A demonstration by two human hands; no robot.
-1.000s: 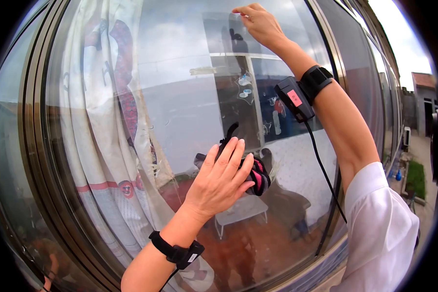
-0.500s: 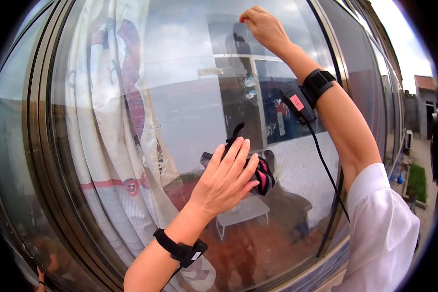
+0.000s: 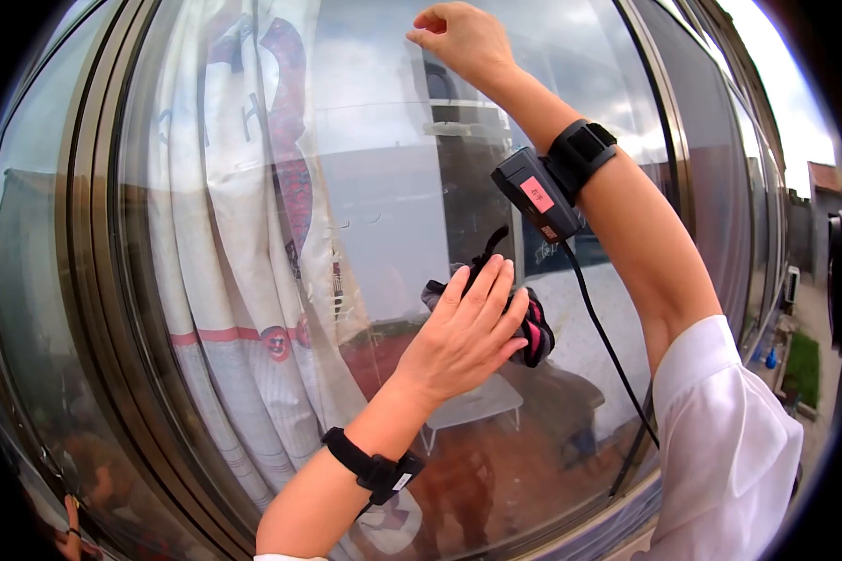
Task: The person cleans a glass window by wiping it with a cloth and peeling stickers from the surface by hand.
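My left hand lies with stretched fingers over a bunched black, grey and pink cloth, pressing it against the window pane. A black strap end sticks up from the cloth above my fingers. Most of the cloth is hidden under the palm. Near the top of the pane, my right hand is raised with thumb and fingers curled together. Whatever may be between those fingertips is too small to make out. Both wrists wear black straps with small boxes.
Behind the glass hang white curtains, and a small white table stands inside. Metal window frames run along both sides. A black cable hangs from the right wrist box. Outside at right lies a grass strip.
My right hand has moved left across the upper pane. My left hand and the cloth appear slightly further right, while the whole view has also shifted a little.
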